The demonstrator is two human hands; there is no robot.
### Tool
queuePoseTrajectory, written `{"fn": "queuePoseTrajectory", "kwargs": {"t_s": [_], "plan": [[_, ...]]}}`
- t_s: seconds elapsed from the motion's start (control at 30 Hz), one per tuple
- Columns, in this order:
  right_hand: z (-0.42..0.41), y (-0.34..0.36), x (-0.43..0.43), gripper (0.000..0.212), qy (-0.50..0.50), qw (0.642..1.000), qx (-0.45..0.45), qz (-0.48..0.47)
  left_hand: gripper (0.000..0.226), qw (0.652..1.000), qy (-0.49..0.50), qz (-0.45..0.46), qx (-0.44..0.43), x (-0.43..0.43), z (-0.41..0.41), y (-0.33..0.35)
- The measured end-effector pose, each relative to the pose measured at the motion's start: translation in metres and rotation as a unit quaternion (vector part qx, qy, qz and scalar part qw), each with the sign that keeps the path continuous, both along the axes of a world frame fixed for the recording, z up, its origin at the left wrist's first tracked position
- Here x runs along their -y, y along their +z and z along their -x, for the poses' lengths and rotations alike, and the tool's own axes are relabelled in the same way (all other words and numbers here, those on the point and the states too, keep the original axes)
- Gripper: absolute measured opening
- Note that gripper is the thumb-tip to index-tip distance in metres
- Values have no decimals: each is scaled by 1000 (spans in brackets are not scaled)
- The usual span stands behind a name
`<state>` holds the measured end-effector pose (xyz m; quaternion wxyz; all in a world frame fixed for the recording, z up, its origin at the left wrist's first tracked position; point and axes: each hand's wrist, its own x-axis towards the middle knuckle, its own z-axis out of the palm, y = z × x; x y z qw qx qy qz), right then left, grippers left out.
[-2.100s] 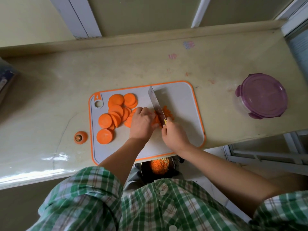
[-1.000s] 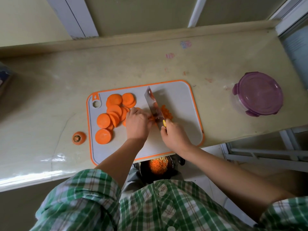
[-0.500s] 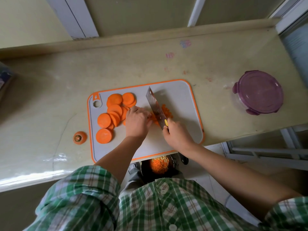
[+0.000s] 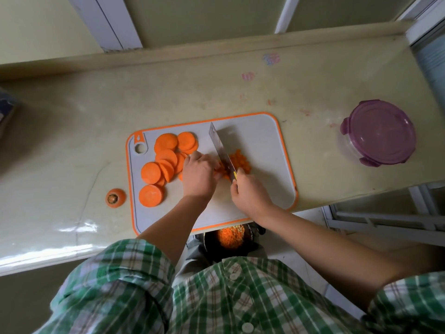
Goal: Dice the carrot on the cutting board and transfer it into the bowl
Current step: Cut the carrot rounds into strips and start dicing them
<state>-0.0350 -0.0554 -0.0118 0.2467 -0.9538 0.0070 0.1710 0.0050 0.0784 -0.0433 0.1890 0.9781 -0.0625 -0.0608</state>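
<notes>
Mid-frame on the cutting board (image 4: 265, 138), the left hand (image 4: 198, 175) pins the carrot strips (image 4: 224, 175) under curled fingers (image 4: 210, 163), just left of the knife (image 4: 219, 147). Its blade runs upper-left to lower-right, and the right hand (image 4: 250, 194) is wrapped around its handle.

Mid-frame, the right hand (image 4: 250, 194) grips a knife (image 4: 220, 147), blade down on the cutting board (image 4: 265, 138), with diced carrot (image 4: 242, 161) to its right. The left hand (image 4: 198, 174), fingers curled, holds carrot pieces (image 4: 223, 174) beside the blade. Round slices (image 4: 166, 160) lie further left; a purple-lidded container (image 4: 379, 132) sits at right.
</notes>
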Motion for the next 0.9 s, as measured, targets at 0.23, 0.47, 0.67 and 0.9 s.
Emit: {"fn": "queuePoseTrajectory", "kwargs": {"t_s": [0.23, 0.47, 0.67, 0.9], "plan": [[-7, 2, 9, 18, -12, 999, 36, -11, 14, 1000, -24, -8, 13, -3, 1, 3], [-8, 14, 9, 26, 8, 999, 30, 8, 23, 998, -29, -43, 36, -8, 3, 2], [0, 10, 4, 14, 6, 1000, 4, 5, 13, 999, -23, -29, 38, -7, 3, 2], [2, -1, -4, 17, -11, 1000, 14, -6, 10, 999, -27, -19, 38, -9, 2, 0]]}}
